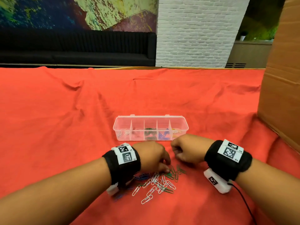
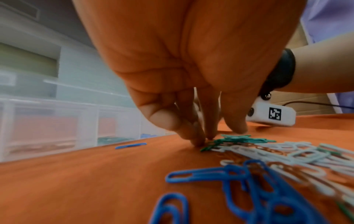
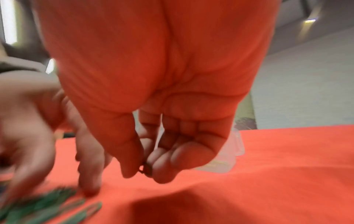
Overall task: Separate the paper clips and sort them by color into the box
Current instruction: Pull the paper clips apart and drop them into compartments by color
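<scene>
A clear box [image 1: 151,118] with five compartments stands on the red cloth, holding white, red, green, blue and yellow clips from left to right. A mixed pile of paper clips [image 1: 158,183] lies near me. My left hand [image 1: 166,168] reaches down with fairly straight fingers, and its fingertips [image 2: 199,141] touch the green clips [image 2: 239,140] at the pile's far edge. Blue clips [image 2: 235,181] lie closest to that wrist. My right hand [image 1: 176,155] hovers just right of the left with curled fingers. Its thumb and fingers pinch a small dark paper clip [image 3: 142,168], mostly hidden.
A tall cardboard box [image 1: 282,82] stands at the right edge of the table. One blue clip [image 2: 131,145] lies alone between the pile and the clear box. A black cable [image 1: 243,200] trails from my right wrist camera. A black sofa and a white brick pillar are beyond the table.
</scene>
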Demonstrator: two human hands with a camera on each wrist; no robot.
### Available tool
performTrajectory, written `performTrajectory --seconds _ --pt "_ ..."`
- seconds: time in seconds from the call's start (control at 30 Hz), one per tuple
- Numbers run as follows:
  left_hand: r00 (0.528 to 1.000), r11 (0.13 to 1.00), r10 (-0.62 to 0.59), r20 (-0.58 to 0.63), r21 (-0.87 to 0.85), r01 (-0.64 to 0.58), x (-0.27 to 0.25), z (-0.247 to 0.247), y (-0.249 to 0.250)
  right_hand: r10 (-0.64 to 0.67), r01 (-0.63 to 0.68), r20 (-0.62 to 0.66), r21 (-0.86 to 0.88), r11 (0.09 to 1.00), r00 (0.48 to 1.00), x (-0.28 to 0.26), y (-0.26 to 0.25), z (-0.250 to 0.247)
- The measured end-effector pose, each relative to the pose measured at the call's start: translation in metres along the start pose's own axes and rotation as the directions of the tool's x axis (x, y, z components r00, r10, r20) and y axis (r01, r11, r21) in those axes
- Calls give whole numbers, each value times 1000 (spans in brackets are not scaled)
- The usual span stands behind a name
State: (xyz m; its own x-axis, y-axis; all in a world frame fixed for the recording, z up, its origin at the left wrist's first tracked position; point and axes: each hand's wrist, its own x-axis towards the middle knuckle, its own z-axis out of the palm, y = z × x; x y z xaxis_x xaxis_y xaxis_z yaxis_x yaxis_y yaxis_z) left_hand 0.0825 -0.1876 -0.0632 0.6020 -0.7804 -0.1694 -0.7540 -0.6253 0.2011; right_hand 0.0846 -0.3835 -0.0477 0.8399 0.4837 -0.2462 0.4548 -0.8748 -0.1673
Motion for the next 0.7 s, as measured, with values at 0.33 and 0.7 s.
performTrajectory --seconds 0.33,0.7 --pt "998 995 -58 -31 -78 55 -2 -3 -4 135 -156 114 197 968 984 -24 12 2" --pt "943 299 -288 168 -920 255 -10 -15 -10 120 -132 123 99 986 985 -29 8 9"
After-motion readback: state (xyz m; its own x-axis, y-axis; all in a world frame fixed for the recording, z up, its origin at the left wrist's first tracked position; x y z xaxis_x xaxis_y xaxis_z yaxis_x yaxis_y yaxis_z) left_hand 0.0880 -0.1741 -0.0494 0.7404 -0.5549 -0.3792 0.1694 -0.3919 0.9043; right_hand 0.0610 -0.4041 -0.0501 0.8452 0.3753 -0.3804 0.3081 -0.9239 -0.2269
